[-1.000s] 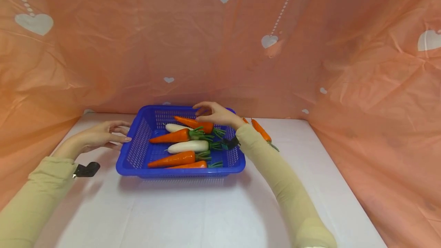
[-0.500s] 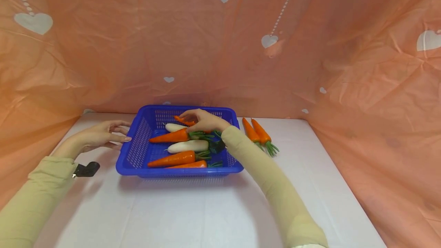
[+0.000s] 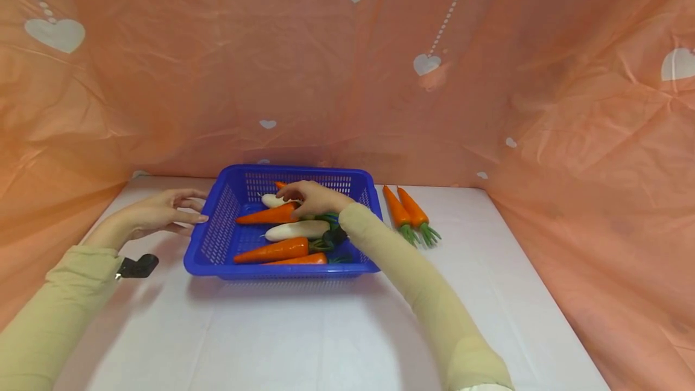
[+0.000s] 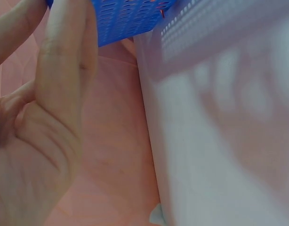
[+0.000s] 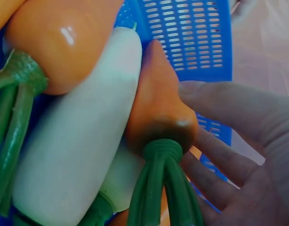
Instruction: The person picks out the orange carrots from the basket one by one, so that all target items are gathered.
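A blue plastic basket holds several carrots and white radishes, one white radish lying near its middle. My left hand is at the basket's left rim, thumb tip on the edge; in the left wrist view its fairly straight fingers reach up to the perforated wall. Inside the basket, my right hand grips a carrot near its leafy end. Up close, in the right wrist view, the thumb presses that carrot's side, with the other fingers curled behind it. Green tops partly hide beneath my right wrist.
Two more carrots lie side by side on the white table, just right of the basket. Behind and beside the table hangs an orange sheet with white hearts.
My right hand has moved from over the basket's back right, forward and left, down to a carrot in the middle. The left hand has stayed at the rim.
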`<control>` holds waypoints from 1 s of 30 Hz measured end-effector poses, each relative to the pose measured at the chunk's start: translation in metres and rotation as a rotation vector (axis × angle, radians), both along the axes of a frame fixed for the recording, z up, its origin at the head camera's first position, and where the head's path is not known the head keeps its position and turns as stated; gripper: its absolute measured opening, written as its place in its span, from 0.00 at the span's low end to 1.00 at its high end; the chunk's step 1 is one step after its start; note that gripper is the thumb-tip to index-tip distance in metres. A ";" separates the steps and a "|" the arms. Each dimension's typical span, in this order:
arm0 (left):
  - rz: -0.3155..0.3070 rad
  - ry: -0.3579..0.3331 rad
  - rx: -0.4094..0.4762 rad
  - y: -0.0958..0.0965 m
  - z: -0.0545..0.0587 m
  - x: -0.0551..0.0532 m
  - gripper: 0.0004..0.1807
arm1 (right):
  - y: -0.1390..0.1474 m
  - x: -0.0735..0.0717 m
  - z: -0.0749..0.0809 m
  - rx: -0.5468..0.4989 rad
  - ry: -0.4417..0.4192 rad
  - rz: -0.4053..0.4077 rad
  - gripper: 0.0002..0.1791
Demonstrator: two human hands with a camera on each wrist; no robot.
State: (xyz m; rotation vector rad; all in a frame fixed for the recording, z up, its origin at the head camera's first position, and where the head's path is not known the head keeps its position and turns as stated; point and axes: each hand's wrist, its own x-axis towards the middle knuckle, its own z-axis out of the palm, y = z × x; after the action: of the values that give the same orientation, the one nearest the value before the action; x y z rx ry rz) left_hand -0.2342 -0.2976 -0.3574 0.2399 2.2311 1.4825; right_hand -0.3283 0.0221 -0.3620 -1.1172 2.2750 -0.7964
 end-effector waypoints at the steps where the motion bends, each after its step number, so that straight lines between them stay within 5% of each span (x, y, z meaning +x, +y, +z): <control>1: -0.001 0.000 0.002 0.000 0.000 0.000 0.40 | -0.001 0.000 -0.001 0.013 0.017 0.004 0.29; 12: -0.003 0.001 0.010 -0.001 -0.001 0.000 0.41 | -0.007 0.003 -0.002 0.111 0.149 0.034 0.27; 30: -0.003 0.007 0.004 -0.002 -0.002 0.000 0.41 | -0.004 0.001 0.001 0.144 0.093 -0.032 0.30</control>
State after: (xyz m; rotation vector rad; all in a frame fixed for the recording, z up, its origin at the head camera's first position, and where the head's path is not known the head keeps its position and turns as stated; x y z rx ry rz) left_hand -0.2346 -0.2992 -0.3593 0.2494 2.2326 1.4864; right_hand -0.3274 0.0181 -0.3606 -1.0751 2.3904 -0.5928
